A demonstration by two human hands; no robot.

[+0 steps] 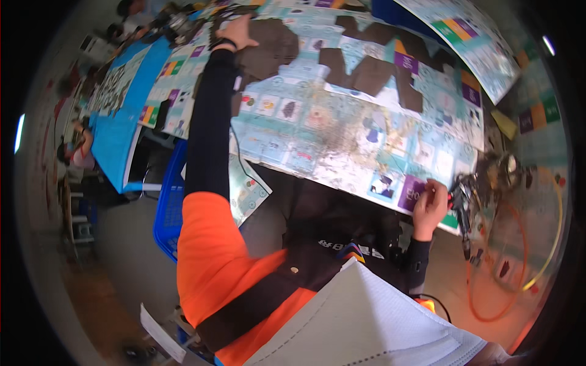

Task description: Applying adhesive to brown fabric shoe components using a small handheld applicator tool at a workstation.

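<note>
Left hand [239, 33] at brown sheet pieces [271, 49]; picking step apparently in hand.
Left to right: blue basket [166, 219] below left hand, contents hidden; left thumb spread, grip cannot be told, pieces just right of it; right hand [431, 207] half-curled, hold unclear, beside spray gun [465, 204]. Next move likely calls for pinching an edge.

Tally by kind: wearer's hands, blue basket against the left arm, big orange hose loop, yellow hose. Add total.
Wearer's hands: 2 (left hand, right hand)
Blue basket: 1
Orange hose: 1
Yellow hose: 1
Total: 5
</note>
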